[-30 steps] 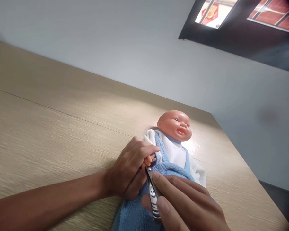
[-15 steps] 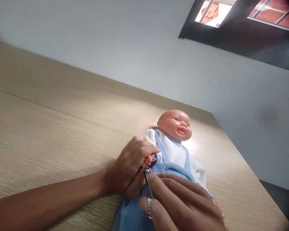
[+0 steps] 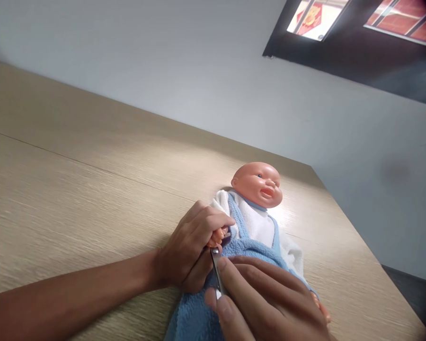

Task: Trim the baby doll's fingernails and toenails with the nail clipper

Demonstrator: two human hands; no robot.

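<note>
A baby doll (image 3: 257, 184) in a white top and blue fleece overalls (image 3: 195, 315) lies on its back on the wooden table. My left hand (image 3: 193, 246) is wrapped round the doll's small hand (image 3: 217, 237), whose orange fingers show between mine. Between the thumb and fingers of my right hand (image 3: 262, 298) is a small metal nail clipper (image 3: 217, 272). The clipper's head is at the doll's fingertips, though the exact contact is too small to tell. The doll's other hand (image 3: 321, 308) rests at the right, partly behind my right hand.
The light wooden table (image 3: 74, 189) stretches left and behind the doll, with its right edge running diagonally down. A grey wall (image 3: 163, 61) stands behind it. A dark frame (image 3: 341, 57) with glass panes is at the upper right.
The thumb and fingers of my right hand have shifted slightly on the clipper, and its rear end has tilted a little to the left. My left hand and the doll look almost unchanged.
</note>
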